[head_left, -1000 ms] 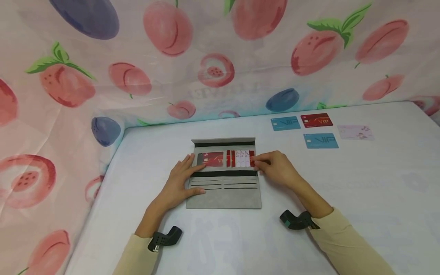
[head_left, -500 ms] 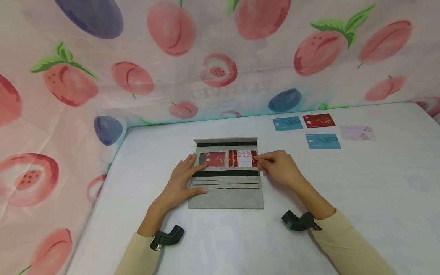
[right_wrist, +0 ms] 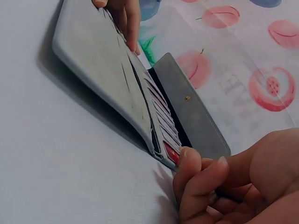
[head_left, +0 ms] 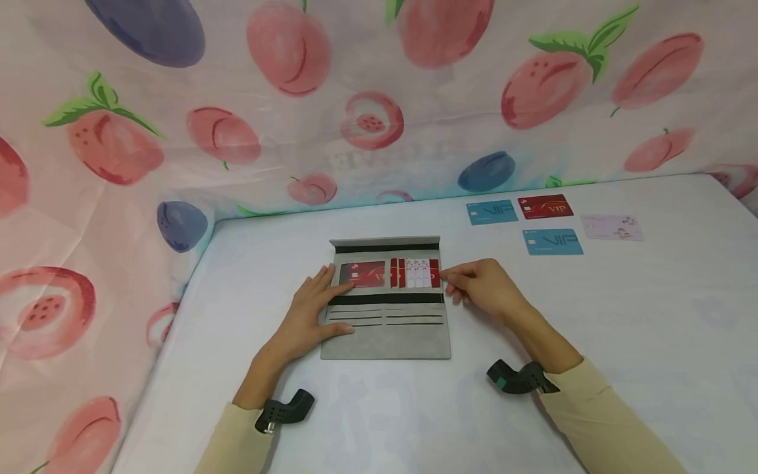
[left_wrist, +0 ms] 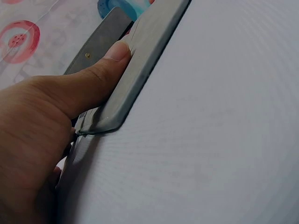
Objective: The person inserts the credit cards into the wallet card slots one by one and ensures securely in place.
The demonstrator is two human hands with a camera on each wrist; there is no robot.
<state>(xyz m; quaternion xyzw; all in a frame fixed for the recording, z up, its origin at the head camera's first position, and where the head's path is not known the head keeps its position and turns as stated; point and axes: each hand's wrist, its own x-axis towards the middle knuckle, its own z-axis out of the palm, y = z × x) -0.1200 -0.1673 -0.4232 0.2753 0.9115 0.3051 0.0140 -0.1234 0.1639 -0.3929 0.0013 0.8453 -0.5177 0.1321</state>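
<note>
A grey wallet (head_left: 385,343) lies unfolded on the white table, its top flap raised. A red VIP card (head_left: 366,274) shows in its left window; to the right of it, red and pale floral cards (head_left: 418,273) overlap in the slots. My left hand (head_left: 308,319) rests spread over the wallet's left side; in the left wrist view its thumb (left_wrist: 110,63) lies on the grey cover. My right hand (head_left: 485,288) is at the wallet's right edge, fingers loosely bent, fingertips beside the outermost red card (right_wrist: 172,152). Nothing is visible between them.
Beyond my right hand lie two blue VIP cards (head_left: 492,212), another red VIP card (head_left: 545,207) and a pale floral card (head_left: 612,228). A fruit-printed cloth (head_left: 284,145) stands up along the back and left of the table.
My right hand has drawn slightly right, off the outermost red card, which now shows more fully. My left hand stays in place on the wallet.
</note>
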